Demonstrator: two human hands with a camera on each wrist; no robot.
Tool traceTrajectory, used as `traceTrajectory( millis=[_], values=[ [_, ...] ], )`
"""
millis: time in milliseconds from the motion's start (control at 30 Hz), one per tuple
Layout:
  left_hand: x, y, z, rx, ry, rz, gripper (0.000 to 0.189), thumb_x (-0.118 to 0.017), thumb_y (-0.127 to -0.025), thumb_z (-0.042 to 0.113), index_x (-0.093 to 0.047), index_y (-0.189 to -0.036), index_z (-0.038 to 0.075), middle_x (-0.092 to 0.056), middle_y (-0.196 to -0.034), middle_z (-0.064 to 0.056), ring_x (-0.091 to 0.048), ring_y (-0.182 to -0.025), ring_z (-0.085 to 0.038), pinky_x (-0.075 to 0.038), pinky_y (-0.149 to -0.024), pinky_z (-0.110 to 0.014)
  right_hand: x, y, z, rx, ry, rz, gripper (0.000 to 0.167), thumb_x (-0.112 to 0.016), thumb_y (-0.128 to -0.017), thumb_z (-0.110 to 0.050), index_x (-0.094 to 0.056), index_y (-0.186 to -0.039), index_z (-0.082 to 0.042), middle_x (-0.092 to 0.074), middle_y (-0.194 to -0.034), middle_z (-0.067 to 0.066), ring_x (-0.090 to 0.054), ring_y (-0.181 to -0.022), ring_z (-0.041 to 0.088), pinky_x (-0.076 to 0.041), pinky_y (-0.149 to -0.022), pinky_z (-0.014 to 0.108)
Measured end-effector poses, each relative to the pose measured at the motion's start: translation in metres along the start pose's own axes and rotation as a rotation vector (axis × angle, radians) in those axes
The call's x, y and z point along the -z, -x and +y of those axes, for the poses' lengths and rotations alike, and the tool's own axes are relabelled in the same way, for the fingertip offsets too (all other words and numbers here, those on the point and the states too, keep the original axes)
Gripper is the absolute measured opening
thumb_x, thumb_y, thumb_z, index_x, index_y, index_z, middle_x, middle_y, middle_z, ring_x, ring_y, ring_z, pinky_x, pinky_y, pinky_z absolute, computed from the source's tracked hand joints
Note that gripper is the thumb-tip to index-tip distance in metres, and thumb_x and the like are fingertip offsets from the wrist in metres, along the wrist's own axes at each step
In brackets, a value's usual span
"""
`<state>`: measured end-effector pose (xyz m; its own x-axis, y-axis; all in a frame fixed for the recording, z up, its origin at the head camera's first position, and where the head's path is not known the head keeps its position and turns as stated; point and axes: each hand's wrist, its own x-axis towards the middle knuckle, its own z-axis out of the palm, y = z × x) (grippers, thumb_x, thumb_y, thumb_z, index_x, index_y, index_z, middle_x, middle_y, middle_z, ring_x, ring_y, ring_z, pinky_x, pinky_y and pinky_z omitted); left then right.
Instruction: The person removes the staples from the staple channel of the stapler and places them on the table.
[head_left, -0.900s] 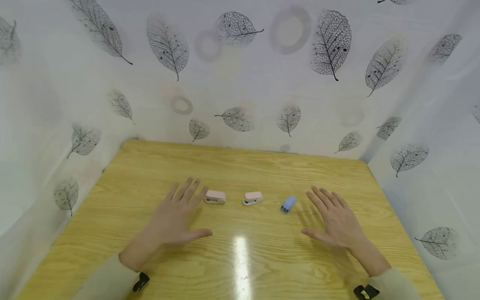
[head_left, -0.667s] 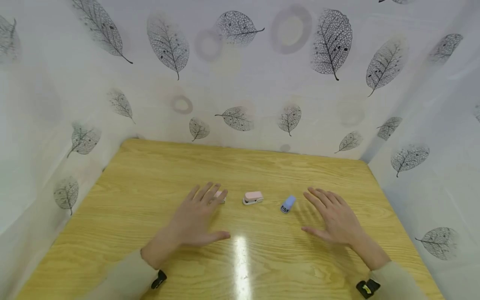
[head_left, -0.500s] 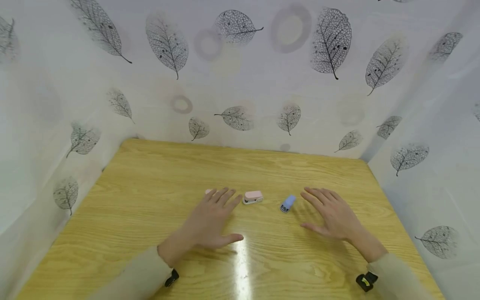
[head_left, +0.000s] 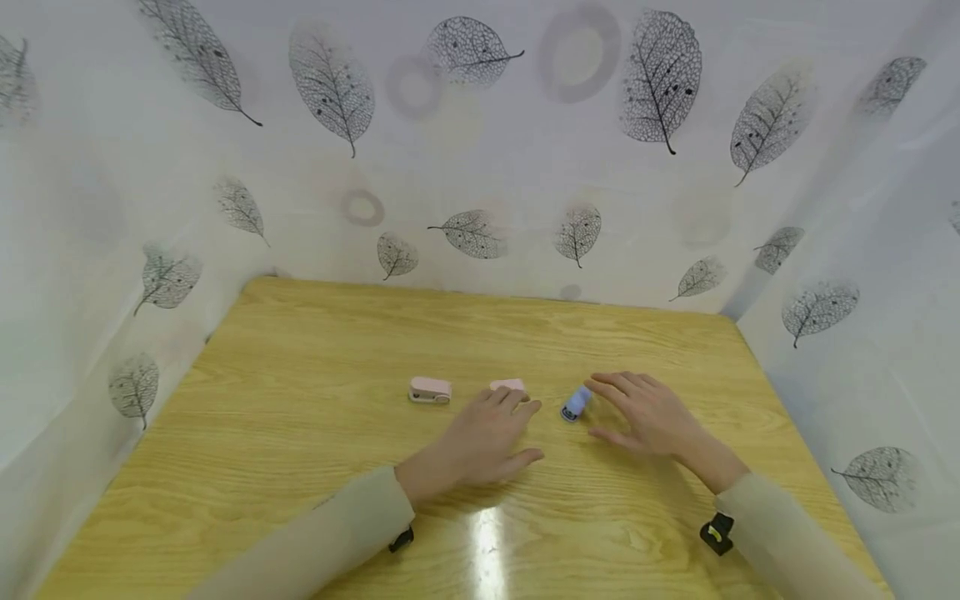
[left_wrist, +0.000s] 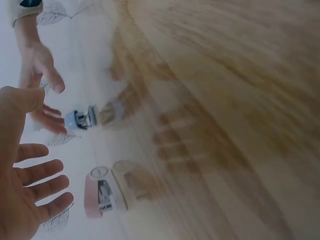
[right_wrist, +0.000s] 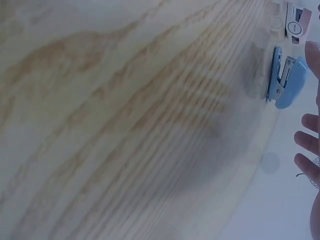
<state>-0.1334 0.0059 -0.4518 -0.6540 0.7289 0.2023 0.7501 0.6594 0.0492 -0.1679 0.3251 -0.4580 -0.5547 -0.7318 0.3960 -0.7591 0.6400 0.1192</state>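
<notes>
Your blue stapler (head_left: pixel 576 403) lies on the wooden table (head_left: pixel 337 350), somewhat nearer the right edge than the left and well apart from the far edge; it sits at a slant, one end turned toward the far right corner; your right hand (head_left: pixel 649 412) is just beside it on the side of the right edge, fingers apart and grasping nothing, and the right wrist view shows a gap between fingertips and stapler; next toward the left edge comes the middle pink stapler (head_left: pixel 507 384), partly hidden in the head view by your left hand (head_left: pixel 480 437), which is likewise released, its fingers spread with nothing between them; further toward the left edge, well apart from either hand, lies the left pink stapler (head_left: pixel 430 390), pink on top and pale at the base, its length running roughly along the far edge; a bright streak of glare (head_left: pixel 489 550) shines on the tabletop toward the near edge; your light sleeves (head_left: pixel 330 533) come in over that near side, a black device (head_left: pixel 717 533) showing at your right wrist and another at your left; beyond the far edge rises a pale sheet (head_left: pixel 480 150) printed with dark skeleton leaves, which also flanks the left and right edges.
</notes>
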Motion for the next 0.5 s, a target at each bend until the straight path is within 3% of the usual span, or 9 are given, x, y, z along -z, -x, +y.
traceTrajectory(
  millis=[167, 367, 500],
  values=[
    [-0.008, -0.015, 0.008, 0.004, -0.004, -0.075, 0.066, -0.055, -0.104, 0.061, -0.057, -0.148, 0.012, -0.066, -0.14, -0.004, -0.062, -0.13, -0.02, -0.052, -0.111, -0.039, -0.004, -0.005, 0.001, -0.016, -0.026, -0.06, 0.074, -0.05, -0.102, -0.07, -0.066, -0.139, -0.008, -0.072, -0.132, 0.012, -0.072, -0.112, 0.032, -0.06, -0.093, 0.052],
    [-0.017, -0.03, 0.015, -0.022, -0.08, -0.136, 0.065, -0.051, -0.106, 0.061, -0.058, -0.148, 0.012, -0.066, -0.139, -0.003, -0.061, -0.129, -0.018, -0.049, -0.114, -0.034, -0.006, -0.01, 0.0, -0.055, -0.032, -0.131, 0.064, -0.082, -0.087, -0.048, -0.067, -0.137, -0.011, -0.073, -0.131, 0.01, -0.072, -0.114, 0.03, -0.059, -0.096, 0.051],
    [-0.024, -0.039, 0.018, -0.05, -0.133, -0.15, 0.065, -0.051, -0.106, 0.061, -0.058, -0.148, 0.012, -0.067, -0.141, -0.004, -0.062, -0.131, -0.018, -0.048, -0.115, -0.033, -0.009, -0.011, 0.0, -0.072, -0.043, -0.159, 0.06, -0.085, -0.086, -0.043, -0.069, -0.135, -0.012, -0.074, -0.129, 0.008, -0.072, -0.114, 0.028, -0.06, -0.097, 0.05]
  ],
)
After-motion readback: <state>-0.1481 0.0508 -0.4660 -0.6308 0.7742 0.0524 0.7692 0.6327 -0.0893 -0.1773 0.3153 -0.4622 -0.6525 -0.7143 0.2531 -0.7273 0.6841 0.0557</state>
